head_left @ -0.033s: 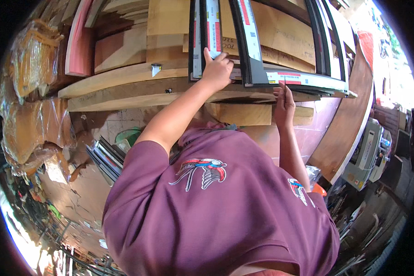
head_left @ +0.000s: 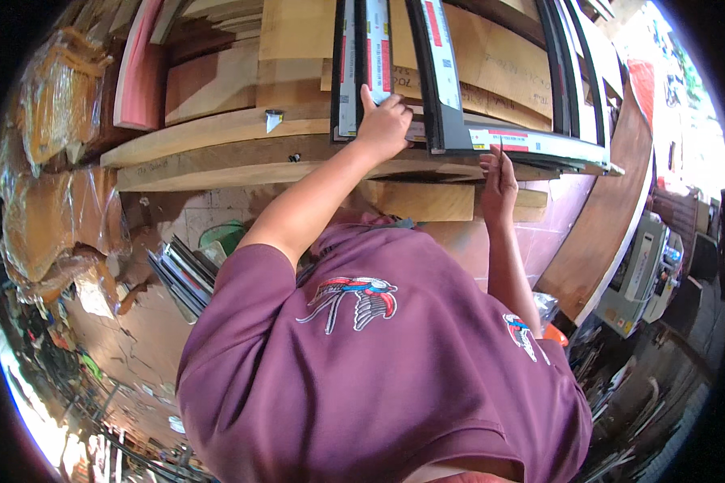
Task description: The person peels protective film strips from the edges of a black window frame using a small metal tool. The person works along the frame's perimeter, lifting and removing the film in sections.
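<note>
The black window-type frame [head_left: 447, 138] rests on wooden boards [head_left: 499, 52] in front of the person, its near rail [head_left: 568, 146] meeting a slanting upright [head_left: 429, 101] at a corner. Just below that rail, the right hand [head_left: 499, 183] has its fingertips together on a thin dark implement [head_left: 501, 145], too small to identify. The left hand [head_left: 384, 126] lies over the near end of a film-covered profile [head_left: 377, 44], fingers curled; I cannot tell whether it clamps or only presses.

The step in hand looks like fine work at the near rail with the implement while the left hand steadies the profile; the next move would call for a light, controlled right hand.

Farther out are a curved beam [head_left: 234, 165], plastic-wrapped wooden pieces [head_left: 56, 217] at left, and a brown board [head_left: 592, 233] at right
</note>
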A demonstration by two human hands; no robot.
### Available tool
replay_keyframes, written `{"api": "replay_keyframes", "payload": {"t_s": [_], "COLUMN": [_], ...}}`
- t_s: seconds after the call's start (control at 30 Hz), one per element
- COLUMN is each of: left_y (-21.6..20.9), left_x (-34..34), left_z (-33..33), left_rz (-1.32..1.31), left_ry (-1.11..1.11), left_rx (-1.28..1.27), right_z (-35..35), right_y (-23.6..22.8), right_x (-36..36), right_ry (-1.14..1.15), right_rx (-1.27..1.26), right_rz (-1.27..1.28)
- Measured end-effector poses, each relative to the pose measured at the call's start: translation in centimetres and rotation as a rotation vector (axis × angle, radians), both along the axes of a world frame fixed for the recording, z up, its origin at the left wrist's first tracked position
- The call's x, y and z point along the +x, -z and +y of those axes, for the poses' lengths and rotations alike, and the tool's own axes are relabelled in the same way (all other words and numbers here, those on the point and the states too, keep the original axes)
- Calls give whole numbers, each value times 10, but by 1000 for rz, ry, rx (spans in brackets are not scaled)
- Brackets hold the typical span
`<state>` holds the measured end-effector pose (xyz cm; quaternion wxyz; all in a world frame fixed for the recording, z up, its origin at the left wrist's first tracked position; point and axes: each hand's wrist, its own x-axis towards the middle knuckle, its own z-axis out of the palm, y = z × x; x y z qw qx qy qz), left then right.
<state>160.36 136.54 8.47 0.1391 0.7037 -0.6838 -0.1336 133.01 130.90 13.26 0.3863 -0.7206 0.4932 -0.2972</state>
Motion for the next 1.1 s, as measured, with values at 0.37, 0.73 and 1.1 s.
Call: {"api": "replay_keyframes", "payload": {"t_s": [0.37,0.73,1.1], "left_y": [13,16,20], "left_x": [-62,-102,-108], "left_z": [-30,-47,-12], "left_rz": [-3,17,451], "left_ry": [-42,-73,-235], "left_rx": [-40,-23,-468], "right_z": [-10,-29,-17], "right_y": [-1,-3,8], "right_x": [-12,-45,-86], "right_ry": [31,-51,-86], "right_rx": [5,-61,32], "right_rz": [2,97,3]}}
